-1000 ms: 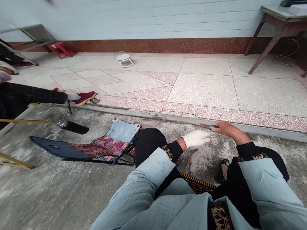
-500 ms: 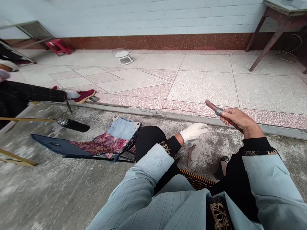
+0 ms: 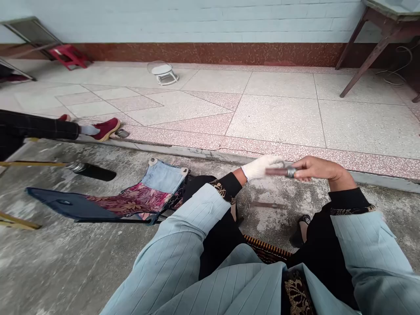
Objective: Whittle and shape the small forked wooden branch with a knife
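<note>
The bare right hand [image 3: 315, 168] grips a wire-wrapped brown stick [image 3: 275, 172] roughly level above the concrete ground [image 3: 98, 262]. Its tip overlaps the white-gloved left hand [image 3: 257, 168], whose grip I cannot tell.

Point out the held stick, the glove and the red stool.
Stick [image 3: 275, 172]: head view, on its blurred brown end.
Glove [image 3: 257, 169]: head view, on its back.
Red stool [image 3: 67, 50]: head view, on its seat.

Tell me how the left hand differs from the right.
The left hand wears a white glove; the right hand is bare. The left hand points toward picture right; the right hand points toward picture left, gripping a stick. Both emerge from black cuffs.
</note>
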A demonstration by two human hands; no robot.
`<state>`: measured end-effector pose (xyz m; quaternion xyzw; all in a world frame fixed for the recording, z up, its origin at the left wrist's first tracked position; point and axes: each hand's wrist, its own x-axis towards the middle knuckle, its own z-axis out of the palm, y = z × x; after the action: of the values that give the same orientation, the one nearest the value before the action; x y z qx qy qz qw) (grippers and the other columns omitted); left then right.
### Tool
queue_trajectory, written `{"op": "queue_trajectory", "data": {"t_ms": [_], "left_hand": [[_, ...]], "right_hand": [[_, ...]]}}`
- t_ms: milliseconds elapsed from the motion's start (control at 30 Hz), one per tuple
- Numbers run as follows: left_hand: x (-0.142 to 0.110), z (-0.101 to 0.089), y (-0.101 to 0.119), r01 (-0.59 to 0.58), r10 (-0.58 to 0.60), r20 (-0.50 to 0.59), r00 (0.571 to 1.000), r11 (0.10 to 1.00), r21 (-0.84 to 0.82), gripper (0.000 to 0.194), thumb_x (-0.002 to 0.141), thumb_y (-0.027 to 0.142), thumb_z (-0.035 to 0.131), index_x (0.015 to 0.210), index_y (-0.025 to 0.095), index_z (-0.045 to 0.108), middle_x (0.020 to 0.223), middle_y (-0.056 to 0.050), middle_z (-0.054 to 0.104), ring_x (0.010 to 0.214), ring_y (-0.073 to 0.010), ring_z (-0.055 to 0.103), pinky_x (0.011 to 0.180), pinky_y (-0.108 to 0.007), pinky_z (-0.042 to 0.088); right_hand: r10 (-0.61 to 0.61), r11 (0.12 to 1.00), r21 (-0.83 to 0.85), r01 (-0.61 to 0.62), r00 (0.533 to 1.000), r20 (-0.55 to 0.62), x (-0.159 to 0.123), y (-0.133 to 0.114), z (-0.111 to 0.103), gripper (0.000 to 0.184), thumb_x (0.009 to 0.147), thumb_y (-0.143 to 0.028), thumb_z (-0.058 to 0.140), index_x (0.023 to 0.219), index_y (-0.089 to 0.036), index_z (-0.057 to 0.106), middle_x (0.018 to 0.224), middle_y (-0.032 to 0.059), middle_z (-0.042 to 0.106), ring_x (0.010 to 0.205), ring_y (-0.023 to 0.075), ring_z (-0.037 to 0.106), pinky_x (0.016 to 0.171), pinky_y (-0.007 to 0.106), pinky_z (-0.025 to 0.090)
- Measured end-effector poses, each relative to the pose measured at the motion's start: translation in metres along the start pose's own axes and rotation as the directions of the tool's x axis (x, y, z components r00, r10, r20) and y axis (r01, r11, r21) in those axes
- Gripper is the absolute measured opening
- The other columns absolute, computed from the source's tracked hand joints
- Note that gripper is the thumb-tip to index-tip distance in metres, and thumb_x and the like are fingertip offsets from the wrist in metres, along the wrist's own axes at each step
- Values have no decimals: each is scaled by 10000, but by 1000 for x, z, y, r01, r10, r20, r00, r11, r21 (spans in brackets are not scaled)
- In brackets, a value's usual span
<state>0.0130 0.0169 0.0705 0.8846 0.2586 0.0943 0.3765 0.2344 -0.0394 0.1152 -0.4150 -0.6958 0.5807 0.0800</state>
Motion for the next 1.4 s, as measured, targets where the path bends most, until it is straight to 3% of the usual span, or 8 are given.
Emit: {"op": "queue_trajectory", "data": {"t_ms": [133,300,567,700,933,1067,1267,1400], "left_hand": [[8,6,-7,40,-16,77,997,944,-326,399,948,436,334,968,139,599,673,14,532,554,-78,455,554,-202,382],[8,4,-13,67,-30,162,986,972,-227,389,921,435,388,882,131,627,628,15,510,552,-85,432,546,-208,342],[13,-19,-26,30,-5,148,989,985,-167,255,884,342,480,851,137,628,778,-20,606,722,-124,509,681,-228,378],[13,-8,-28,48,-26,89,996,964,-262,320,931,374,399,967,133,607,832,-20,608,717,-111,519,677,-222,393],[11,7,-22,-18,51,219,974,988,-152,297,912,337,399,830,144,609,741,6,572,644,-99,478,615,-211,339],[9,-8,-27,-42,54,142,988,995,-86,285,906,350,412,836,154,607,718,17,561,643,-100,487,609,-209,334],[10,-16,-38,-32,34,23,999,995,-91,264,909,335,431,905,147,615,815,-3,611,747,-120,535,694,-215,383],[12,0,-33,88,-87,15,996,974,-208,342,935,393,376,954,150,617,833,-6,620,700,-113,528,648,-217,390]], "right_hand": [[13,1000,2,-13,910,-415,9,-7,-26,443,818,-574,537,807,-143,637,644,17,561,530,93,451,503,228,338],[194,850,-289,-441,770,-607,50,28,-41,405,804,-544,554,777,-152,655,631,47,579,553,129,477,499,256,302],[158,982,-147,-120,947,279,49,20,-17,383,774,-549,616,853,-182,692,616,-11,568,534,105,474,516,230,339],[33,993,120,-13,985,-167,27,8,-25,422,788,-557,593,905,-157,658,646,-13,551,540,94,461,518,221,343],[255,889,-133,-438,714,-651,46,34,-37,442,797,-573,558,818,-143,658,618,39,573,542,129,483,514,254,325],[338,781,-349,-517,821,-460,55,40,-29,397,811,-521,571,880,-150,696,765,75,645,640,155,537,551,258,339],[137,988,-114,-102,926,353,42,22,-15,416,775,-545,633,956,-178,707,616,-19,566,537,95,462,531,225,342],[1,990,138,15,993,-116,24,14,-26,415,803,-550,598,909,-154,664,674,-10,569,545,85,453,536,230,356]]}}
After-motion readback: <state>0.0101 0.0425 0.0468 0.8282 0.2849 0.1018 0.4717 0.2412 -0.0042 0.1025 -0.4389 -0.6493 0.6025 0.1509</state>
